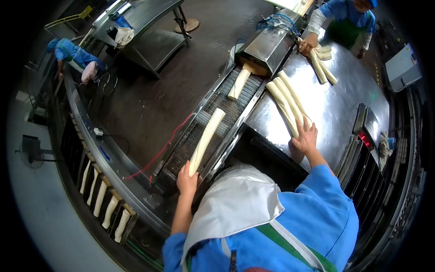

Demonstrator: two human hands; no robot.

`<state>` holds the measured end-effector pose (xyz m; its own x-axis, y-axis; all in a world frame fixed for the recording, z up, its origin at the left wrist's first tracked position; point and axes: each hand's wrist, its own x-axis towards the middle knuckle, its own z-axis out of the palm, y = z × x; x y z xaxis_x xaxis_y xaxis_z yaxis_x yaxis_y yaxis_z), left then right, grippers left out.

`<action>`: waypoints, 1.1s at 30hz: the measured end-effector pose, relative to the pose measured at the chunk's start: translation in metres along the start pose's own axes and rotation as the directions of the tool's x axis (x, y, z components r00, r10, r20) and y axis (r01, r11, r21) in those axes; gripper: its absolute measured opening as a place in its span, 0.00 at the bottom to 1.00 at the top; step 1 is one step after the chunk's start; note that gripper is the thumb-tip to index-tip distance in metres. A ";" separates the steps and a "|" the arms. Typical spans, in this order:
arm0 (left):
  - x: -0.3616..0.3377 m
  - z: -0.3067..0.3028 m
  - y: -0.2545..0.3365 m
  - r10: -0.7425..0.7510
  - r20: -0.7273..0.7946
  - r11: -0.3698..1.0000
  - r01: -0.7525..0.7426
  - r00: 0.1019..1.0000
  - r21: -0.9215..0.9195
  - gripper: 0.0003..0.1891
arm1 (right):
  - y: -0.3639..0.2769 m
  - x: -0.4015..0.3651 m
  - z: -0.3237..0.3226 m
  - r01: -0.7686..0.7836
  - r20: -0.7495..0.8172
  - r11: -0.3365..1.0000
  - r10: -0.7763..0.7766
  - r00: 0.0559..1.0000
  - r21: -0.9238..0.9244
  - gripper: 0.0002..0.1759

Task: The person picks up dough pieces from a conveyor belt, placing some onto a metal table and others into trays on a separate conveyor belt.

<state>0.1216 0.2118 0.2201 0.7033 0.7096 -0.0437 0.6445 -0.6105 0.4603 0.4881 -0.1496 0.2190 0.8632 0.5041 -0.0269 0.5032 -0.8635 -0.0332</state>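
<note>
A long pale dough roll slants over the mesh conveyor, its near end in my left hand, whose fingers are closed round it. Three more dough rolls lie side by side on the steel table to the right. My right hand is at their near ends, thumb and fingers around the end of the leftmost roll and fingertips over the others. Farther up the conveyor, another dough roll lies just out of the metal machine housing.
Across the table a co-worker in blue has a hand on several dough rolls. Another person bends at the curved rail, left. A rack of dough pieces stands lower left. A box with a red light sits right.
</note>
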 end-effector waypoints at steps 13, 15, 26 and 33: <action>-0.038 -0.015 -0.047 -0.248 0.006 0.905 0.234 0.969 -0.356 0.30 | 0.012 0.031 -0.002 0.008 0.289 0.998 -0.025 0.957 0.060 0.51; -0.044 -0.005 -0.056 -0.280 -0.013 0.822 0.233 0.960 -0.520 0.24 | 0.006 0.033 -0.008 -0.022 0.343 0.997 -0.003 0.939 0.069 0.53; -0.017 -0.133 -0.045 -0.039 0.306 -0.749 0.175 0.951 -0.639 0.29 | -0.027 0.048 0.009 -0.138 0.475 0.990 0.104 0.874 0.037 0.46; 0.045 -0.274 -0.041 -0.499 -0.384 -0.151 -0.514 0.777 -0.844 0.17 | -0.034 0.054 0.022 -0.188 0.504 0.982 0.178 0.845 -0.031 0.48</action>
<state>0.0451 0.3648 0.4421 0.1100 0.9909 0.0770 -0.7123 0.0245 0.7015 0.5165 -0.0927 0.1969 0.7988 0.2801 -0.5324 0.3329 -0.9429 0.0034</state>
